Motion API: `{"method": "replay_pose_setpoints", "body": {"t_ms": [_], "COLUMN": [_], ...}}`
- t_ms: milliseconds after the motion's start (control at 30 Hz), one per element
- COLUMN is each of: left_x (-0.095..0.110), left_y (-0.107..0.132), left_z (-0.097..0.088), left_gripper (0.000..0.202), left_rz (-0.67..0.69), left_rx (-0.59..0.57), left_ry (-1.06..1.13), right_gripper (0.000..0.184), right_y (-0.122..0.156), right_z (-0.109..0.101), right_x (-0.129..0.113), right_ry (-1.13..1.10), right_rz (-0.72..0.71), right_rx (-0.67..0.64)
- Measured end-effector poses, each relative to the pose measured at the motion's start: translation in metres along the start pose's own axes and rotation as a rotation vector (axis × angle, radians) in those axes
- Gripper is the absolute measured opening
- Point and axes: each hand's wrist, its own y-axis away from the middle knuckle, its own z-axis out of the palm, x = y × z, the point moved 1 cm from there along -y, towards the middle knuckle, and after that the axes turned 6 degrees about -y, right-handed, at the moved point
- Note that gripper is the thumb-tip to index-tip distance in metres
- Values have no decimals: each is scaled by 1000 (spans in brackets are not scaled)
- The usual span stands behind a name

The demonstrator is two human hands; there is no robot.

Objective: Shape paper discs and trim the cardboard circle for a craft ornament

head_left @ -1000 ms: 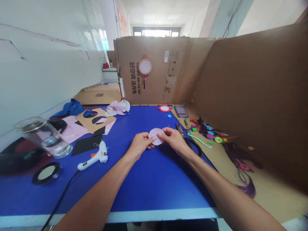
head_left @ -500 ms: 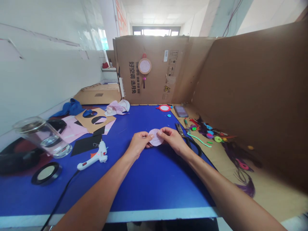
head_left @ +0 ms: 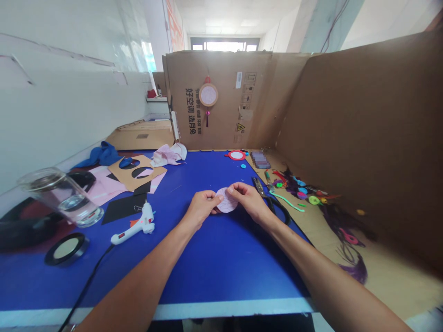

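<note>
Cardboard bkgd (head_left: 228, 127) reads 好空调 选月兔 sideways, smaller print (head_left: 197, 113) blurry; L hand (head_left: 200, 206) & R hand (head_left: 250, 201) pinch lilac disc (head_left: 227, 203), edges partly hidden.

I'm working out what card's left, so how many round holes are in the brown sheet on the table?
2 in the brown sheet: the left hole, partly covered by a blue item, and the right hole, nearer your left hand. No others look hidden.

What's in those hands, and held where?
A round, pale-lilac disc, material unclear: the left hand pinches its left edge, the right hand its upper right edge.
</note>
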Motion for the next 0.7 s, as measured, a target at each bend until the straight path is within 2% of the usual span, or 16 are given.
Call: {"method": "replay_pose_setpoints", "body": {"t_ms": [300, 700], "left_x": [0, -2], "left_y": [3, 2], "left_z": [3, 2], "left_gripper": [36, 42], "left_rz": [6, 54], "left_rx": [-78, -45], "left_ry": [27, 49], "right_gripper": [42, 46], "right_y": [1, 1], "right_z": [0, 3], "right_x": [2, 2], "right_ry": [-17, -30], "right_rz": [38, 68], "right_rx": [-19, -82]}}
